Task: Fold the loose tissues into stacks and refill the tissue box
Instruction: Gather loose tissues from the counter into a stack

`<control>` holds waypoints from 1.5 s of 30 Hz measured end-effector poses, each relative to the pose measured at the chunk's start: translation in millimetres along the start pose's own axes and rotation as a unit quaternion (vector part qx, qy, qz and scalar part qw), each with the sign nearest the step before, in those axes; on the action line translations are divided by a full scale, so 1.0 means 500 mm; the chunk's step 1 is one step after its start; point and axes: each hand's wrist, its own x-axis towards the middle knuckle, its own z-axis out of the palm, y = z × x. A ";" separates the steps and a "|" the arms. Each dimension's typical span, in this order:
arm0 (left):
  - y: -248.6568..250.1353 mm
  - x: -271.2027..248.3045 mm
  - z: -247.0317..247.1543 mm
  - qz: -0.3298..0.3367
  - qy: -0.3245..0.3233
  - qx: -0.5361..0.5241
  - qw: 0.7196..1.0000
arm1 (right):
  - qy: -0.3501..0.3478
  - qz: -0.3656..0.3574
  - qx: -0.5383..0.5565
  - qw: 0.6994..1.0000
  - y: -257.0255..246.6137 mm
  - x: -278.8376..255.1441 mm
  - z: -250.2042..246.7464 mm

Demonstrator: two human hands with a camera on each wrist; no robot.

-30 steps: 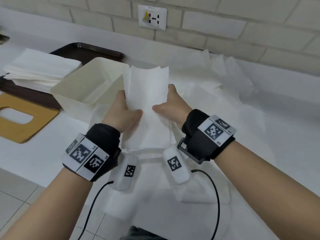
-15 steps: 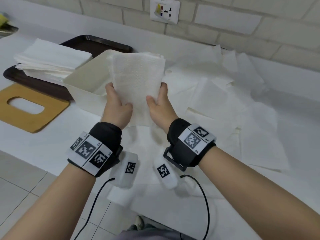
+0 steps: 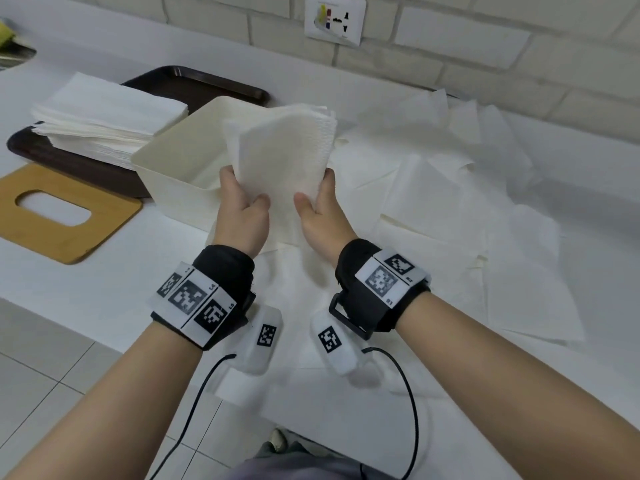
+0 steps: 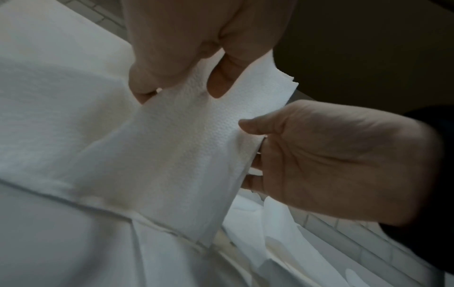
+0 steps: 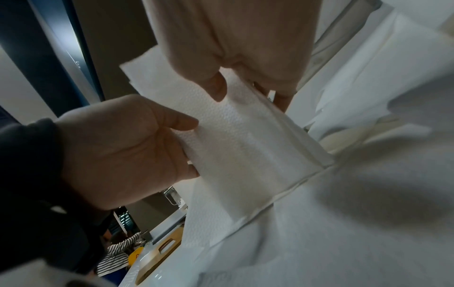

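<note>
1. Left hand point(image 3: 242, 216) pinches the folded tissue stack's point(image 3: 280, 157) left edge, thumb in front.
2. Right hand point(image 3: 320, 216) pinches its right edge, above the white counter point(image 3: 86, 289).
3. Open tissue box point(image 3: 169, 168) just left; loose tissues point(image 3: 467, 209) right, below a brick wall point(image 3: 519, 46).

Tissue box point(image 3: 180, 161) interior hidden behind held tissue stack point(image 3: 280, 157).

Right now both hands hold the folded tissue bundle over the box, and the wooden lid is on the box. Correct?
Not quite. The left hand and right hand do hold the folded tissue bundle by the tissue box, but the head view shows the wooden lid lying flat on the counter, left of the open box.
</note>
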 end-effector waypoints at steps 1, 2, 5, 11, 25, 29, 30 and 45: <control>0.000 0.001 0.001 -0.003 0.002 -0.006 1.000 | 0.005 -0.005 -0.007 1.000 -0.002 -0.001 0.000; 0.000 0.004 0.001 -0.007 0.003 -0.016 1.000 | 0.012 -0.013 -0.018 1.000 -0.007 -0.002 0.000; 0.007 0.009 -0.007 -0.017 0.020 -0.031 0.999 | 0.029 -0.044 -0.081 0.995 -0.028 0.000 -0.013; 0.030 0.011 -0.066 0.093 0.111 0.091 0.985 | -0.024 -0.108 -0.327 0.939 -0.098 0.016 -0.057; 0.022 -0.033 -0.096 0.034 0.038 0.038 0.998 | -0.074 -0.214 -0.606 0.762 -0.157 -0.019 -0.057; 0.013 -0.055 -0.093 -0.025 0.030 -0.009 0.999 | -0.110 -0.223 -0.625 0.740 -0.159 -0.026 -0.056; 0.003 -0.059 -0.091 -0.052 0.022 -0.014 0.998 | -0.120 -0.221 -0.631 0.734 -0.156 -0.030 -0.050; -0.060 -0.056 -0.081 -0.211 -0.015 0.043 0.976 | -0.155 -0.104 -0.610 0.770 -0.059 -0.030 -0.029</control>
